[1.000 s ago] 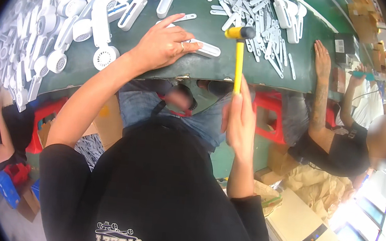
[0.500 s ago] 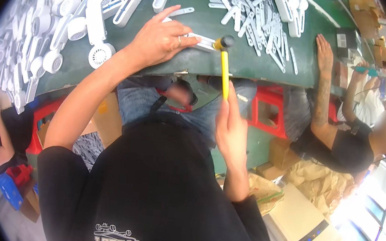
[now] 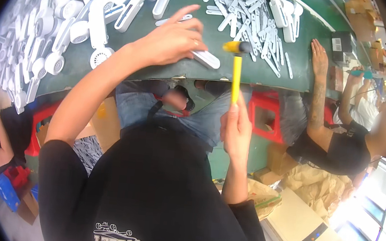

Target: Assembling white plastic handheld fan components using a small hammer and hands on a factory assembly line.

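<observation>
My left hand (image 3: 173, 41) is over a white plastic handle (image 3: 207, 60) on the bench, with its thumb and some fingers closed on it. The index finger points away, close to a slim grey-white strip (image 3: 181, 20). The handle's rounded end sticks out to the right of the hand; its other end is hidden under the palm. My right hand (image 3: 237, 130) grips a small hammer (image 3: 236, 75) with a yellow shaft and a yellow and black head. That head is in the air, right of the handle and apart from it.
White units with round grilled heads (image 3: 66, 32) are heaped along the left of the green bench (image 3: 160, 72). A pile of slim strips (image 3: 255, 21) lies at the far middle. On the right, a co-worker's hand (image 3: 319, 58) rests on the bench by a dark box (image 3: 344, 48).
The hammer has moved right, away from the handle's end. My left hand and the handle have shifted slightly toward me, with the handle's free end now tilted nearer.
</observation>
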`<state>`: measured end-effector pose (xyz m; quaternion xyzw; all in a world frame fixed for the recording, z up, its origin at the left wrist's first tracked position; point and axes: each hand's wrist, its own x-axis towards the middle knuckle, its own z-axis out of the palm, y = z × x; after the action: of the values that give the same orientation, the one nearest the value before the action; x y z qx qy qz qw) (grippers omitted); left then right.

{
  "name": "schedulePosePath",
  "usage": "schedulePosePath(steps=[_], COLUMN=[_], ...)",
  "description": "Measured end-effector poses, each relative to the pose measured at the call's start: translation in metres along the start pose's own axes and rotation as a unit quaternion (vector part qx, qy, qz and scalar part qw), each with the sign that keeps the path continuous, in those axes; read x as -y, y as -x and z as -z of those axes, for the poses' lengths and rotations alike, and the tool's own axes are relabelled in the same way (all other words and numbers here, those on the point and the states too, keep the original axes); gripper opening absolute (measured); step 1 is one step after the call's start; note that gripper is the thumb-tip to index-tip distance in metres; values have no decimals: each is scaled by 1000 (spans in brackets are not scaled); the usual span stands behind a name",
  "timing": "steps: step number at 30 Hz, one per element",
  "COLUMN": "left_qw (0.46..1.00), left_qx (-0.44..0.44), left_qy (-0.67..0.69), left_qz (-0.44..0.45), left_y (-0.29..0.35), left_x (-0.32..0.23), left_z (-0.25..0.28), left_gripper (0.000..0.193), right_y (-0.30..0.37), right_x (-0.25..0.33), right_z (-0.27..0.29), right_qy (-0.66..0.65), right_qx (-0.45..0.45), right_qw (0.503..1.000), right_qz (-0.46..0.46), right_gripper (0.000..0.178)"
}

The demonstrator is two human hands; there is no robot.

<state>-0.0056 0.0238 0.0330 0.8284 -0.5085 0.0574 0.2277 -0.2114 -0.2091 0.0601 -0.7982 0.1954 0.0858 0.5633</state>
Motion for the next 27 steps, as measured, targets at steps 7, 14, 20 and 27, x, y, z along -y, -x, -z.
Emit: schedulePosePath(steps=[7,14,20,27], left_qw=[996,977,973,966], left_qx=[55,-168,-181,-231], left_qy=[-33,8,51,30], left_qz=[-66,127,132,108], left_y=[-20,45,42,33], left_x=[-3,-7,-1,-17], left_z=[7,-29,-57,-54], left_gripper=[41,47,39,38], right_y=[6,7,18,2], right_x=[2,3,33,23], right_z=[11,0,-7,-23], right_qy=[-114,59,119,189], right_qx=[3,18,-25,-24], right_qw=[992,995,987,979], right_qz=[51,78,101,72], right_gripper=[57,56,53,53])
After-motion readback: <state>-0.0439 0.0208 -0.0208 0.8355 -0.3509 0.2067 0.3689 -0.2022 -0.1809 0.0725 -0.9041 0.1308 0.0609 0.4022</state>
